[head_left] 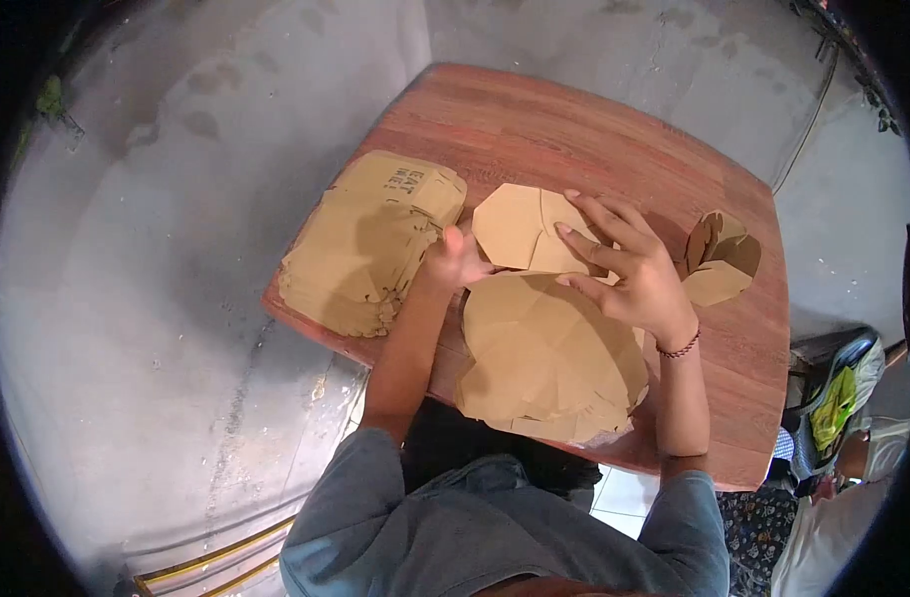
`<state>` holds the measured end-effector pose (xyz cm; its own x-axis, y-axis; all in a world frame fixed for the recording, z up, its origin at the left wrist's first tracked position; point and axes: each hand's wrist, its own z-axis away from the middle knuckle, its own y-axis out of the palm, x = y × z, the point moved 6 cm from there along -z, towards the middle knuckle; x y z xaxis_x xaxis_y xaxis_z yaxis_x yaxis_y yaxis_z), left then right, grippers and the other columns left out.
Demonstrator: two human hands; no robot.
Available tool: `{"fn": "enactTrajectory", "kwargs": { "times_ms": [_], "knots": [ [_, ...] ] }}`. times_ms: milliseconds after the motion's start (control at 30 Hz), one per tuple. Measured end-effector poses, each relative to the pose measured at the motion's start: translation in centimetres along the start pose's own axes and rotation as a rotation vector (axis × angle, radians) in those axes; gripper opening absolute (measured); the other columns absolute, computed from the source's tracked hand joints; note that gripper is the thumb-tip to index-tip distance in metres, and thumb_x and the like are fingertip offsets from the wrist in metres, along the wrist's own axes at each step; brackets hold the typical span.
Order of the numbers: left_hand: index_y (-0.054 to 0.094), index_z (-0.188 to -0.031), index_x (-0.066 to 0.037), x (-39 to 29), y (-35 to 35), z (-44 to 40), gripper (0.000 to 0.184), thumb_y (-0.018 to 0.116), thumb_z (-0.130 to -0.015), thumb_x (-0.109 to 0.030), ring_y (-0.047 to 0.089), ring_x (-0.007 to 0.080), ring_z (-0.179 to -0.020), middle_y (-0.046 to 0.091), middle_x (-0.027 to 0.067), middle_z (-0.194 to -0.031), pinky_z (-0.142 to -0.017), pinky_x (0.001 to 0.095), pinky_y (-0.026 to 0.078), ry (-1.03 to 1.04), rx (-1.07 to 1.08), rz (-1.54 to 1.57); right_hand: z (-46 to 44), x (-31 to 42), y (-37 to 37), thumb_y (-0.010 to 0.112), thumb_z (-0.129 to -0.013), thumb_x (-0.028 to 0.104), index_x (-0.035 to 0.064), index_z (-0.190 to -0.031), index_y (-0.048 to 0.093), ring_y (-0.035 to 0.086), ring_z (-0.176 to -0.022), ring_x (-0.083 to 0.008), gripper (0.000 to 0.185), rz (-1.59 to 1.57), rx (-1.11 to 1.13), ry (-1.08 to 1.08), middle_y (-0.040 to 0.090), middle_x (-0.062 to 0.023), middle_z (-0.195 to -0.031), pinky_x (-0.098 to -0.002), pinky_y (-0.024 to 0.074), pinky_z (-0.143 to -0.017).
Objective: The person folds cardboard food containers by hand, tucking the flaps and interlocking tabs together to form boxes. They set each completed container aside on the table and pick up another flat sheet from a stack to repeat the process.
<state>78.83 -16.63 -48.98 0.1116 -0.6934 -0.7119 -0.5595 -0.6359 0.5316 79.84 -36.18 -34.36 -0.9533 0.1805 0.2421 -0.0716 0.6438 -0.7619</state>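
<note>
A folded brown cardboard piece with overlapping flaps (510, 227) is raised over the middle of the table. My right hand (629, 261) holds its right side, fingertips spread over the flaps and thumb near the lower edge. At the lower left edge is my left hand (457, 261), thumb raised apart and other fingers partly hidden by the cardboard. Below both hands lies a pile of flat cardboard blanks (554, 358). Left of my left hand sits another stack of cardboard (361, 244), its top printed "EAT ME!".
An opened-up cardboard box (724, 279) stands at the right of the wooden table (574, 129). Grey walls (177, 199) meet behind the table. At the lower right are a bag with yellow-green contents (835, 408) and part of another person (838, 527).
</note>
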Motion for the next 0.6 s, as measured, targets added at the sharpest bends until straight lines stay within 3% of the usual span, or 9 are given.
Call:
{"fn": "enactTrajectory", "kwargs": {
  "times_ms": [167, 233, 267, 333, 367, 433, 467, 567, 600],
  "knots": [
    [0.014, -0.156, -0.002, -2.6, 2.5, -0.6, 0.121, 0.058, -0.077, -0.082, 0.030, 0.0364, -0.146, 0.023, 0.0214, -0.160, -0.114, 0.0531, 0.035, -0.078, -0.028, -0.300, 0.1, -1.7, -0.1, 0.086, -0.070, 0.016, 0.0034, -0.114, 0.074, 0.058, -0.121, -0.0354, 0.048, -0.140, -0.044, 0.059, 0.060, -0.0165, -0.136, -0.0389, 0.0525, -0.096],
    [0.018, -0.154, -0.002, -4.6, 2.0, -0.9, 0.111, 0.074, -0.079, -0.063, 0.030, 0.0324, -0.146, 0.030, 0.0183, -0.157, -0.118, 0.0508, 0.029, -0.024, -0.220, -0.463, 0.5, -3.6, -0.6, 0.085, -0.073, 0.014, 0.0025, -0.120, 0.071, 0.054, -0.128, -0.0331, 0.050, -0.205, -0.106, 0.147, 0.055, -0.0183, -0.142, -0.0382, 0.0498, -0.101],
    [0.018, -0.154, -0.002, -4.7, 2.5, -1.1, 0.111, 0.074, -0.079, -0.063, 0.030, 0.0324, -0.146, 0.030, 0.0183, -0.157, -0.118, 0.0508, 0.029, -0.024, -0.219, -0.457, 0.7, -4.3, -0.3, 0.085, -0.073, 0.014, 0.0025, -0.120, 0.071, 0.054, -0.128, -0.0331, 0.050, -0.202, -0.102, 0.151, 0.055, -0.0183, -0.142, -0.0382, 0.0498, -0.101],
    [0.026, -0.151, -0.001, -8.2, 2.6, 0.0, 0.117, 0.075, -0.071, -0.071, 0.038, 0.0344, -0.141, 0.036, 0.0214, -0.152, -0.115, 0.0517, 0.034, 0.522, -0.543, -0.651, 1.4, -7.0, -0.4, 0.086, -0.074, 0.014, 0.0003, -0.123, 0.068, 0.050, -0.134, -0.0296, 0.053, -0.673, -0.324, 0.348, 0.050, -0.0190, -0.147, -0.0393, 0.0449, -0.108],
    [0.026, -0.151, -0.001, -7.8, 2.7, -0.7, 0.117, 0.075, -0.071, -0.071, 0.038, 0.0344, -0.141, 0.036, 0.0214, -0.152, -0.115, 0.0517, 0.034, 0.526, -0.541, -0.648, 1.6, -7.6, -0.7, 0.082, -0.080, 0.014, -0.0021, -0.132, 0.060, 0.047, -0.136, -0.0267, 0.059, -0.775, -0.358, 0.397, 0.048, -0.0195, -0.148, -0.0411, 0.0406, -0.113],
    [0.040, -0.142, 0.002, -7.6, 3.7, -1.3, 0.112, 0.072, -0.068, -0.077, 0.048, 0.0354, -0.133, 0.046, 0.0245, -0.143, -0.111, 0.0504, 0.041, 0.958, -0.725, -0.799, 1.7, -8.2, -0.2, 0.080, -0.082, 0.013, -0.0023, -0.136, 0.056, 0.047, -0.136, -0.0268, 0.061, -0.967, -0.450, 0.424, 0.049, -0.0188, -0.147, -0.0408, 0.0397, -0.113],
    [0.040, -0.142, 0.002, -5.9, 4.3, -2.2, 0.112, 0.072, -0.068, -0.077, 0.048, 0.0354, -0.133, 0.046, 0.0245, -0.143, -0.111, 0.0504, 0.041, 0.960, -0.728, -0.796, 2.0, -8.6, 0.3, 0.077, -0.084, 0.012, -0.0025, -0.140, 0.051, 0.048, -0.136, -0.0269, 0.063, -1.164, -0.541, 0.450, 0.050, -0.0182, -0.147, -0.0405, 0.0388, -0.114],
    [0.051, -0.130, 0.003, -1.5, 4.7, -1.9, 0.101, 0.072, -0.070, -0.075, 0.058, 0.0307, -0.122, 0.057, 0.0215, -0.131, -0.103, 0.0421, 0.049, 0.859, -0.659, -0.631, 1.9, -6.8, 3.1, 0.070, -0.089, 0.008, -0.0046, -0.145, 0.044, 0.048, -0.136, -0.0271, 0.063, -1.066, -0.492, 0.379, 0.050, -0.0191, -0.146, -0.0404, 0.0366, -0.115],
    [0.052, -0.129, 0.003, -0.6, 4.0, -1.6, 0.098, 0.075, -0.069, -0.072, 0.058, 0.0272, -0.120, 0.058, 0.0183, -0.129, -0.100, 0.0398, 0.049, 0.632, -0.620, -0.707, 1.9, -6.2, 4.0, 0.070, -0.089, 0.008, -0.0036, -0.147, 0.042, 0.046, -0.137, -0.0275, 0.065, -1.013, -0.428, 0.363, 0.048, -0.0196, -0.147, -0.0406, 0.0357, -0.115]
  ]
}}
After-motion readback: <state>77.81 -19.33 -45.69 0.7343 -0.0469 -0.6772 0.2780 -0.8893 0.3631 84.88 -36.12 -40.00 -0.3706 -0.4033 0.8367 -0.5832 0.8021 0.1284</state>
